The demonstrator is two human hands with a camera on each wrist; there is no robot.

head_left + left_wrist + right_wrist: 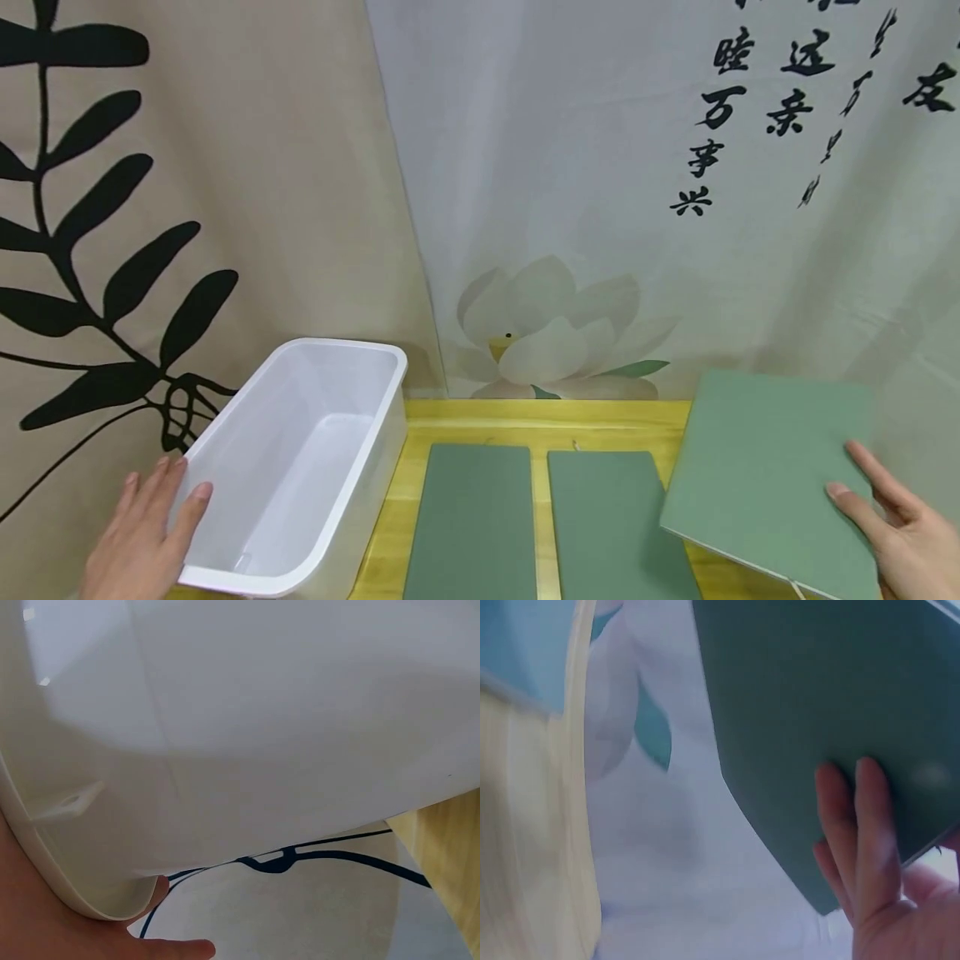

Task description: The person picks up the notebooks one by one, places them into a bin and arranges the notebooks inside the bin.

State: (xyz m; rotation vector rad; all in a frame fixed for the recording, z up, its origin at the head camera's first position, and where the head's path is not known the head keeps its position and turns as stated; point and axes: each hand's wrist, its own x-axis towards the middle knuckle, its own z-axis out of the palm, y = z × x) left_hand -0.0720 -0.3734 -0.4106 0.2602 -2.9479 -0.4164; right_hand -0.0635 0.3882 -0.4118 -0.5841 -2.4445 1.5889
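Along the near side, the right hand [903,517] pinches a raised green panel [772,467], which extends leftward from its fingers; the left hand [142,533], fingers straight, touches the white bin [369,492], nothing visible inside. Between, two flat panels [472,517] [618,517] point lengthwise away; cloth [540,167] hangs behind.

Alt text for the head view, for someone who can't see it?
A person's right hand holds a tilted green book above a yellow wooden table, while the left hand touches the rim of a white bin. Two more green books lie side by side between them, in front of printed fabric.
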